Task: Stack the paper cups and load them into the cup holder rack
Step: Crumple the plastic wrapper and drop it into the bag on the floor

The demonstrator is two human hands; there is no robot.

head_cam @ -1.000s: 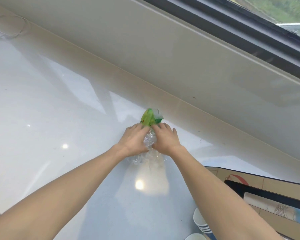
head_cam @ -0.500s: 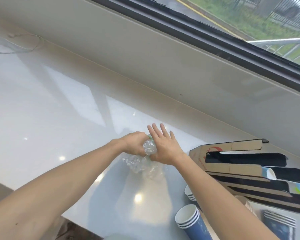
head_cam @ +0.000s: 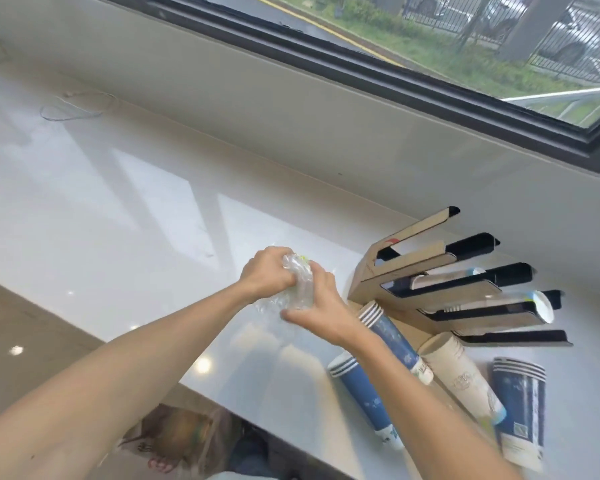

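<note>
My left hand and my right hand are both closed around a crumpled clear plastic wrapper, squeezing it into a wad just above the white counter. To the right lies the cardboard cup holder rack with black slots; two of its slots hold stacks of cups. In front of the rack, several stacks of paper cups lie on their sides: a blue stack under my right wrist, another blue stack, a beige stack and a dark blue stack.
A low beige wall and a dark window frame run along the back of the counter. A thin loop of wire lies at the far left. The counter's front edge runs diagonally, with floor and a bag below it.
The wrapper has been squeezed tighter between both hands and its green part is now hidden. My view has swung right and up, bringing the rack and the lying cup stacks into sight.
</note>
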